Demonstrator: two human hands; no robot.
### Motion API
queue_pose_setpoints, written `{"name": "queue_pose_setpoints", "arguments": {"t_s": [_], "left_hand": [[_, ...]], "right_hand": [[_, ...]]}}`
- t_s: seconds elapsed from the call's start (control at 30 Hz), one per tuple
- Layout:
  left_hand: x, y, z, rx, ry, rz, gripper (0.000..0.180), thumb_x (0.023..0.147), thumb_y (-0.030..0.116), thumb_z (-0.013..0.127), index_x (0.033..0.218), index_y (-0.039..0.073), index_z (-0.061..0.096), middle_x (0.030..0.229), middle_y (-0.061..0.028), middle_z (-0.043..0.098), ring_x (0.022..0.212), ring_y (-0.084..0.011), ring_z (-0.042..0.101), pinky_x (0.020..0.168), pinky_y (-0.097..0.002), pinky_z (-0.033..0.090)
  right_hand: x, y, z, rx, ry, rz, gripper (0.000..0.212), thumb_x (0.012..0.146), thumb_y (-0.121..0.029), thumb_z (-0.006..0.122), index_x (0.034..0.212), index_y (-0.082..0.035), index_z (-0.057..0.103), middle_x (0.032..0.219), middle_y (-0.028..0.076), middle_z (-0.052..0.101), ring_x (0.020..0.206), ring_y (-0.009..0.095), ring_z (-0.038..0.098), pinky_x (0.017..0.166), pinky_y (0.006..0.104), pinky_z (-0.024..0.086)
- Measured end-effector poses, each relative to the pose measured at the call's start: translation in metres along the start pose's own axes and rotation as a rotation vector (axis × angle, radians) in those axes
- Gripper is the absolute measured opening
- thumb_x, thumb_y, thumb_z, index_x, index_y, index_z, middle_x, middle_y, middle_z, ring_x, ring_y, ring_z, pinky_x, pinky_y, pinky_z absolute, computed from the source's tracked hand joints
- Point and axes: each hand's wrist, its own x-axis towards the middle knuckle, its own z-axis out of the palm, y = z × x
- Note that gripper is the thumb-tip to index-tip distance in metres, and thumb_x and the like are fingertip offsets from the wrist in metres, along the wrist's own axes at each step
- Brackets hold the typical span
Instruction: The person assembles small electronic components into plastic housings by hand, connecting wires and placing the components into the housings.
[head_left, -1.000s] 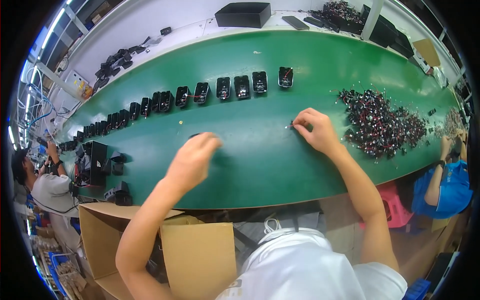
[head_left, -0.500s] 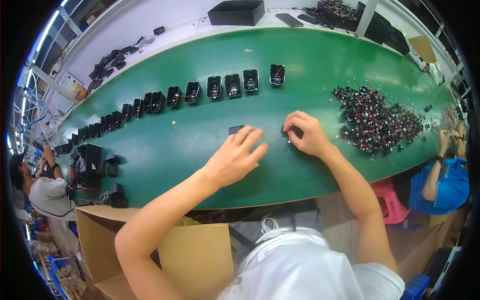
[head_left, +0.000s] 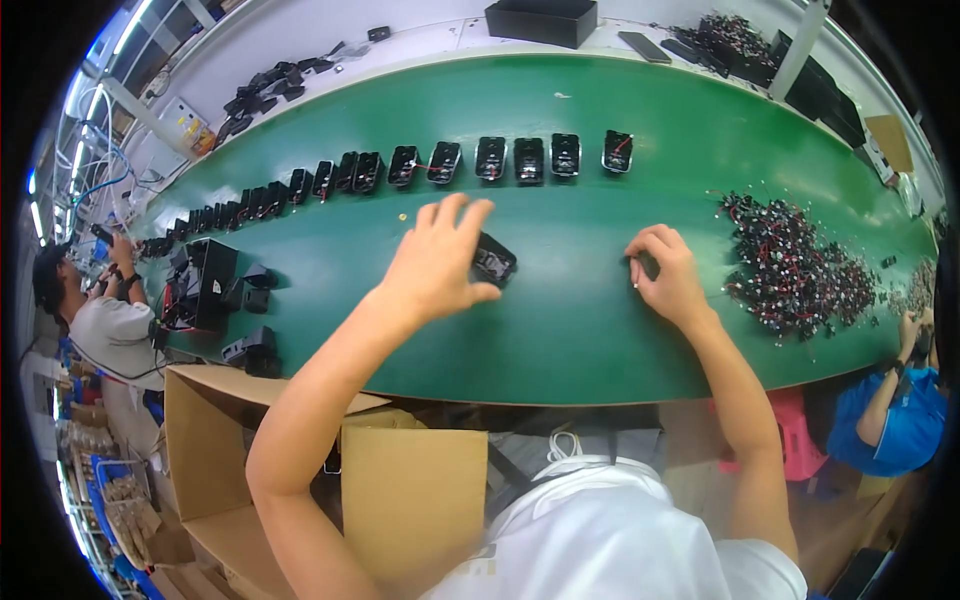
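Black housing (head_left: 497, 261) on the green table (head_left: 560, 350)
It lies just beside the left hand (head_left: 426, 263), whose fingers are spread; the right hand (head_left: 674, 287) pinches a small dark part (head_left: 650, 266) between curled fingers.

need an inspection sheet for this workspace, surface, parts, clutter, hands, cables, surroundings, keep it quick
surface: green table, glossy, small pale mark toward the far side
job's things: row of black casings; one separate black casing nearer; pile of wired parts at right
clutter: small yellowish piece; black box at left, dark pieces beside it
grips: left hand spread at the separate casing, contact unclear; right hand pinching a small dark part
cables: red wires among casings and pile
surroundings: open cardboard box; pink stool
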Motion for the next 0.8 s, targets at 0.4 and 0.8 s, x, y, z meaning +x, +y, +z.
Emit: {"name": "queue_pose_setpoints", "arguments": {"t_s": [0.4, 0.8], "left_hand": [[0.013, -0.007, 0.058, -0.146, -0.029, 0.051, 0.096, 0.067, 0.038, 0.084, 0.144, 0.003, 0.037, 0.119, -0.0193, 0.052, 0.112, -0.0373, 0.055, 0.095, -0.0448, 0.048], [0.007, 0.017, 0.018, -0.369, 0.015, 0.131, 0.083, 0.064, 0.024, 0.079, 0.137, 0.003, 0.046, 0.112, -0.0141, 0.052, 0.099, -0.0323, 0.06, 0.083, -0.0424, 0.051]], "right_hand": [[0.024, -0.05, -0.005, 0.215, -0.039, -0.159, 0.02, 0.069, 0.005, 0.077, 0.083, -0.008, 0.071, 0.085, 0.004, 0.072, 0.081, 0.022, 0.065, 0.073, 0.0327, 0.053], [0.034, -0.088, 0.015, 0.36, -0.117, -0.164, 0.026, 0.065, 0.007, 0.077, 0.083, -0.01, 0.071, 0.086, -0.001, 0.073, 0.077, 0.02, 0.06, 0.067, 0.0314, 0.052]]}}
